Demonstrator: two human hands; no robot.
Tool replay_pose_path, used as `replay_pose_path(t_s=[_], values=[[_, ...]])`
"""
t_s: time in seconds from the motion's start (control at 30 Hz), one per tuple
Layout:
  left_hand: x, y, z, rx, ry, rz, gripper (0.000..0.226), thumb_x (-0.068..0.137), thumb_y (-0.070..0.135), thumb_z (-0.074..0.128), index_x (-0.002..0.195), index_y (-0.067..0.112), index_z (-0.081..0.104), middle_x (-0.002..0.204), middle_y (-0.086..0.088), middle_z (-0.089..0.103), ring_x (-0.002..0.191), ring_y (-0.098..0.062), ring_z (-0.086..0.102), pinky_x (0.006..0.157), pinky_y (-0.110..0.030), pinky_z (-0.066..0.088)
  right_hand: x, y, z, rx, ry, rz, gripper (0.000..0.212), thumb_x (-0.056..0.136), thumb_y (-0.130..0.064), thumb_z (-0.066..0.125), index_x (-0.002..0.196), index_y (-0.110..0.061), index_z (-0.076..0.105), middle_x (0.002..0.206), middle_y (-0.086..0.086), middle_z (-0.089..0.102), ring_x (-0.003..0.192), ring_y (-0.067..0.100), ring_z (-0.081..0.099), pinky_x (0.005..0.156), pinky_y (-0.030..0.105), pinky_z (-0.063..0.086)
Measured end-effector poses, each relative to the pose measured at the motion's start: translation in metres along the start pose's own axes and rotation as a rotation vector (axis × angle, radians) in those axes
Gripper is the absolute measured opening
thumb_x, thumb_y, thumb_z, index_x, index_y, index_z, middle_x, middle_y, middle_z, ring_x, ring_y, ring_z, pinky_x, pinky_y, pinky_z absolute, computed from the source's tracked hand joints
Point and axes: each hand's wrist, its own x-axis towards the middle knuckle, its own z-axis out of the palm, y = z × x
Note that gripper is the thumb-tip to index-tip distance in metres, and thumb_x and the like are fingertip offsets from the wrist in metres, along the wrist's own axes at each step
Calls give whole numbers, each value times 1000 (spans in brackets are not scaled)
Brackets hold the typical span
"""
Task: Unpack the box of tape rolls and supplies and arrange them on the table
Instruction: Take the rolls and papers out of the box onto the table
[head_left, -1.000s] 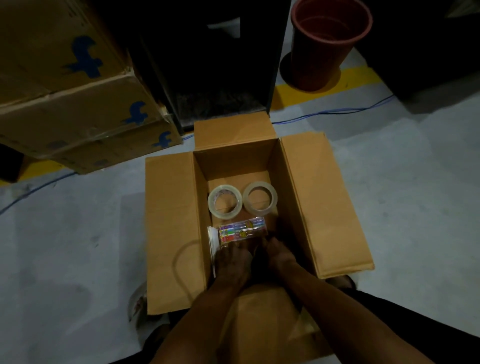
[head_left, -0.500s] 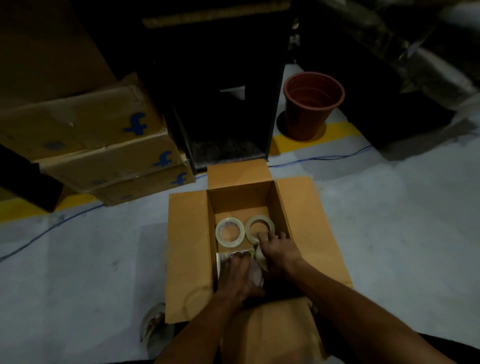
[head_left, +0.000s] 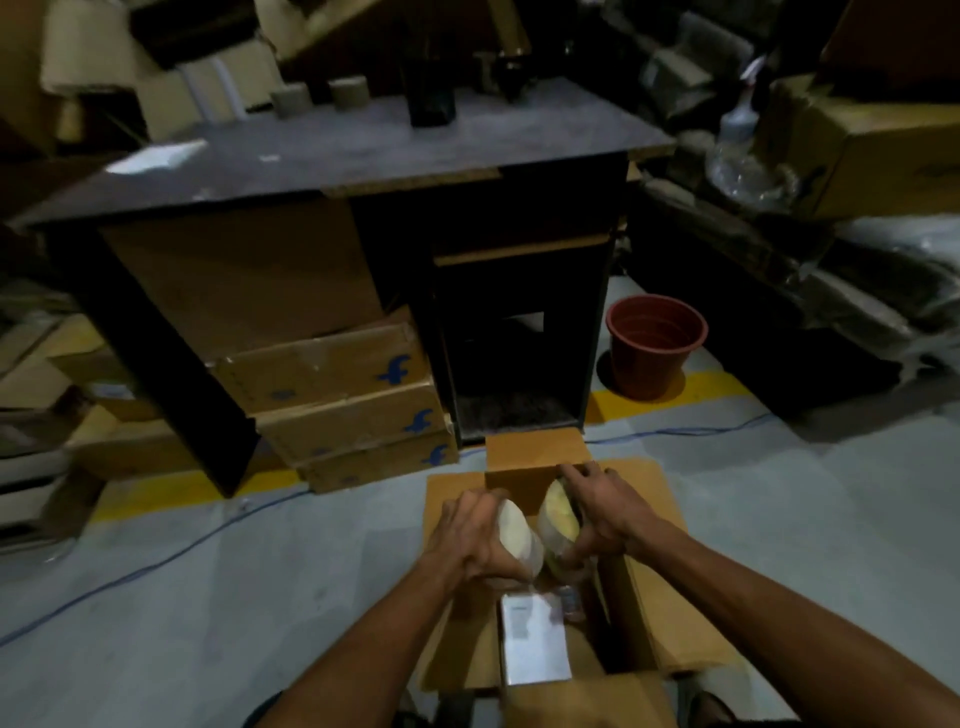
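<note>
dimly lit storerm, dark table (head_left: 363, 150) w/ clutter, grey floor (head_left: 208, 597)

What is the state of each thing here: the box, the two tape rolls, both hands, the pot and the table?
Cardboard box: on the floor, flaps open.
Left tape roll: lifted above the box, on edge.
Right tape roll: lifted above the box, on edge.
Left hand: gripping the left tape roll.
Right hand: gripping the right tape roll.
White packet: lying in the box.
Plant pot: upright on the floor; contents unclear.
Table: a few items standing on its far side.
</note>
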Motion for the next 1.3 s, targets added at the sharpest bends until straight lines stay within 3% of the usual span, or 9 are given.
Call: replay_pose_path(t_s=[0.43,0.53,0.63,0.73,0.9,1.07,1.3], values=[[-43,-36,-205,149,230,-8,109,47,67,76,142,22,48,135,-1,55,126,-24,49,100,-41,48,7,-96,-144,188,307,-206,106,51,-58,83,141,-34,34,128,-3,45,113,20,48,85,30,47],[-42,-49,-258,146,286,-26,107,50,65,77,143,22,46,137,-4,52,126,-25,46,100,-43,49,25,-122,-187,179,359,-260,103,48,-65,81,137,-38,37,124,-3,49,109,19,52,85,34,52],[-33,-64,-309,167,364,-51,112,43,73,74,140,22,49,132,-6,56,113,-24,56,89,-43,57,53,-148,-236,169,438,-303,105,45,-70,79,137,-34,42,119,0,53,104,21,56,85,39,54],[-16,-78,-359,149,434,-48,110,44,73,75,139,22,51,128,-6,55,104,-21,58,83,-38,58,84,-172,-286,222,493,-344,102,49,-64,82,138,-30,45,127,2,54,110,21,54,85,35,53],[22,-91,-446,180,548,4,96,60,56,83,138,9,52,124,-14,63,98,-24,61,71,-27,53,145,-200,-357,340,573,-386,100,60,-49,86,145,-21,41,138,7,51,116,24,54,75,25,47],[62,-96,-499,158,630,-5,91,67,48,84,139,5,50,134,-15,56,115,-30,56,79,-30,49,201,-205,-390,346,665,-299,100,60,-55,84,144,-21,44,141,9,51,122,28,51,91,37,52],[116,-110,-521,119,627,-85,89,62,54,84,131,4,57,128,-12,59,107,-23,54,73,-28,49,251,-201,-398,343,611,-243,100,60,-56,84,144,-17,44,143,11,48,126,31,48,96,41,51]])
